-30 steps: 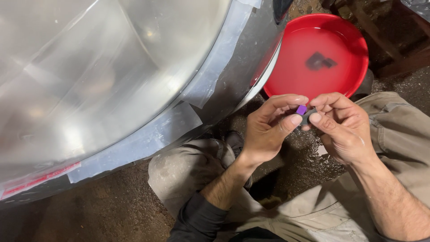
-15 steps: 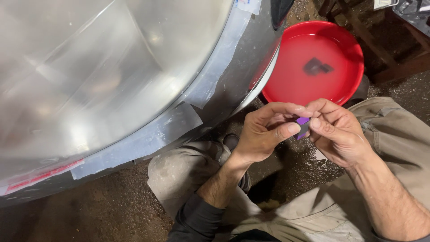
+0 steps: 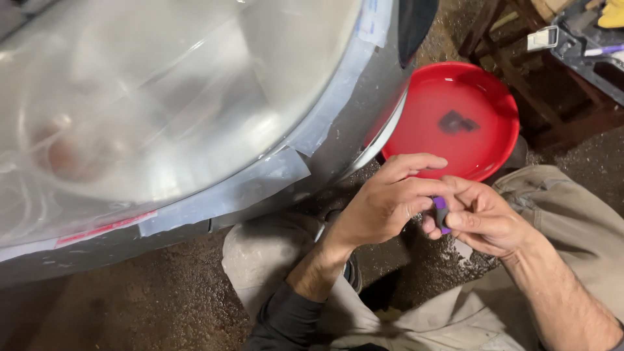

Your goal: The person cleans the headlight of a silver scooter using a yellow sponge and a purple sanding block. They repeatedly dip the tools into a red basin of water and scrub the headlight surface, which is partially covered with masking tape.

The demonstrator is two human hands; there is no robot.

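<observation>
While pinched between both hands, left hand [image 3: 383, 201] and right hand [image 3: 484, 218] closed on small purple piece [image 3: 441, 211], red basin [image 3: 416, 140] rim just beyond, headlight [image 3: 169, 97] edge left.

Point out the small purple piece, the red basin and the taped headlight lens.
small purple piece [image 3: 441, 207], head view: its upper end showing between both hands' fingers.
red basin [image 3: 500, 104], head view: its right inner wall.
taped headlight lens [image 3: 162, 97], head view: middle of the cloudy lens.
</observation>
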